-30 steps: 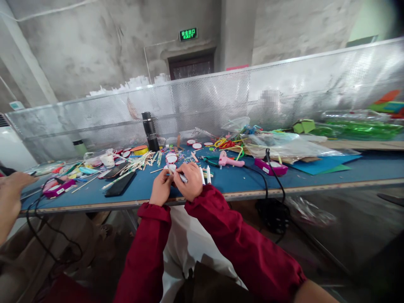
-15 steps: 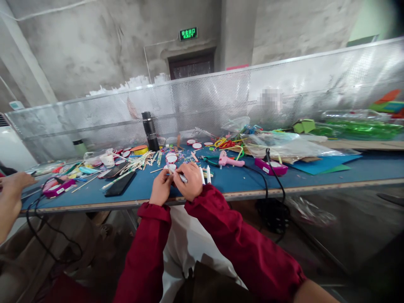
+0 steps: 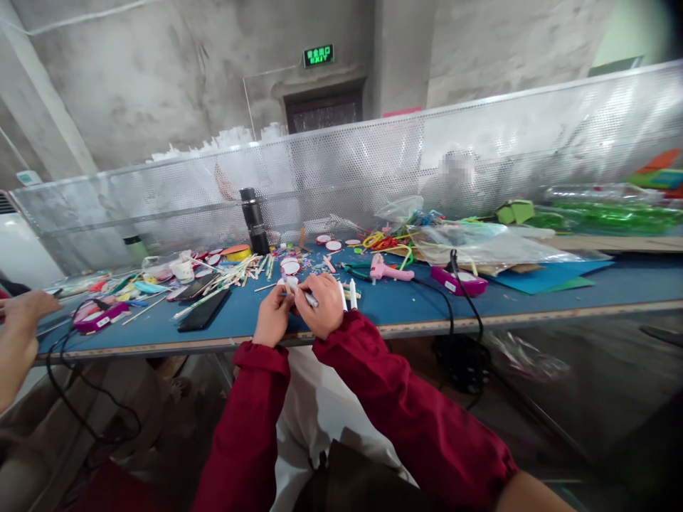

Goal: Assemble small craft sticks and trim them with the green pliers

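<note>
Pen (image 3: 310,301) pinched in R hand (image 3: 324,308) grip, L hand (image 3: 272,318) pinching white piece (image 3: 290,284); green sign (image 3: 319,55) reads EXIT.

Dark red oversleeves on both arms, left sleeve (image 3: 245,419) and right sleeve (image 3: 410,419): loose creased fabric, gathered elastic cuffs at the wrists (the right one is gathered again at its upper end, bare arm beyond). Left hand (image 3: 272,320) and right hand (image 3: 323,306) bare. White creased garment (image 3: 320,419) over the torso.
</note>
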Available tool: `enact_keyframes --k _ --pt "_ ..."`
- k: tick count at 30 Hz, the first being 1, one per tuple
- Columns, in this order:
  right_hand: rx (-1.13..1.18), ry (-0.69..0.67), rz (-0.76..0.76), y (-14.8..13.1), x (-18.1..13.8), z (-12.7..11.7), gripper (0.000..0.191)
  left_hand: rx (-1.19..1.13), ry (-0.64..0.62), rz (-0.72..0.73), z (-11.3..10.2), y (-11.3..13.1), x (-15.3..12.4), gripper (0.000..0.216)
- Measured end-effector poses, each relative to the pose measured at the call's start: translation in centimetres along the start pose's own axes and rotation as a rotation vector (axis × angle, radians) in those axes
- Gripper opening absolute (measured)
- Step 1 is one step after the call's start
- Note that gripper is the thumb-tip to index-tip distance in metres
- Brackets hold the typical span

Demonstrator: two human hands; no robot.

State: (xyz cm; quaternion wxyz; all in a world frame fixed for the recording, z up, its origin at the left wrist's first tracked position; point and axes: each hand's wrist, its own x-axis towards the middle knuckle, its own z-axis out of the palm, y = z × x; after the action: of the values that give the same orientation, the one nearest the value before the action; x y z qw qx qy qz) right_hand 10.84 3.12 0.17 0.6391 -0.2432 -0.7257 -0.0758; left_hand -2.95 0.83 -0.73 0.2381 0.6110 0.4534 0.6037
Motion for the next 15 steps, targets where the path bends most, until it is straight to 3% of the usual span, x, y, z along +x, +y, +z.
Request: enact_keyframes --k 15 --pt "-0.014 -0.011 0.014 0.04 -0.04 0.03 0.018 0.019 -0.01 0.006 -0.07 -0.24 0.06 0.02"
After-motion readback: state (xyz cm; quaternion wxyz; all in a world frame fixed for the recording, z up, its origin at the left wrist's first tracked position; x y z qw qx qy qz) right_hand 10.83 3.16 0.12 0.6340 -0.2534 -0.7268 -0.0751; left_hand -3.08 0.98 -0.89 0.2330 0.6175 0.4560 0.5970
